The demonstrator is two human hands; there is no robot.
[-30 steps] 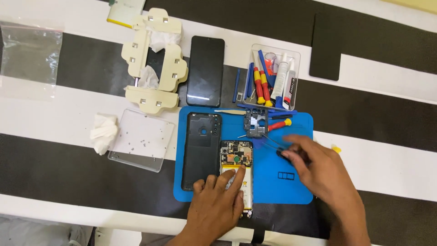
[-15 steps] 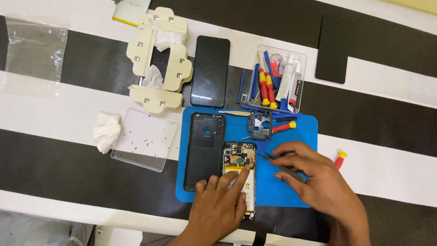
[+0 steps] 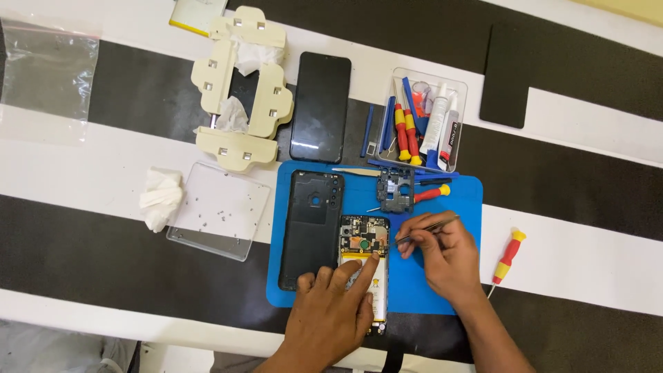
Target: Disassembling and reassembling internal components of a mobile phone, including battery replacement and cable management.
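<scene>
Since a second ago the right hand (image 3: 442, 259) has been drawn in from the right part of the blue rubbery mat (image 3: 452, 207), and its closed fingers now pinch thin metal tweezers (image 3: 427, 229) whose tip is brought to the right edge of the opened phone (image 3: 364, 266). On the striped black-and-white table (image 3: 587, 179) the mat is seen bearing the matt black back cover (image 3: 309, 228), the opened phone with its exposed circuit board, and a small dark inner frame (image 3: 395, 190). The left hand (image 3: 331, 314) is laid flat over the phone's lower half, fingers spread, the forefinger pressed near the board, nothing being gripped
</scene>
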